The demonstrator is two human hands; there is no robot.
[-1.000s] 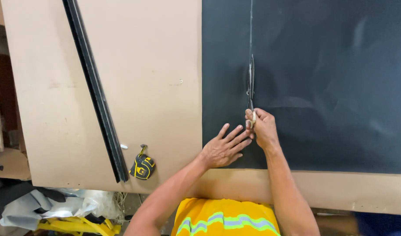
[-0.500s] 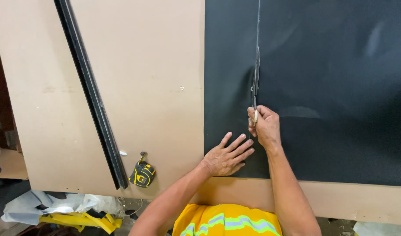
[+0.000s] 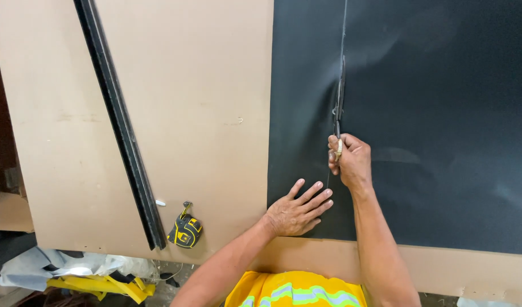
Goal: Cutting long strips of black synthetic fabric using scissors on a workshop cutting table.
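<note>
Fingers (image 3: pixel 336 152) of right hand (image 3: pixel 349 162) closing round scissors (image 3: pixel 339 102), cutting black sheet (image 3: pixel 431 113); left hand (image 3: pixel 298 209) lying spread flat, pinning sheet against tabletop (image 3: pixel 187 85) to steady it.

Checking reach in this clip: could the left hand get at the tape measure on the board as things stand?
Probably yes. The left hand lies flat on the dark sheet, holding nothing, and the tape measure sits apart to its left on bare board, with nothing between them. The right hand grips the cutting tool.
</note>
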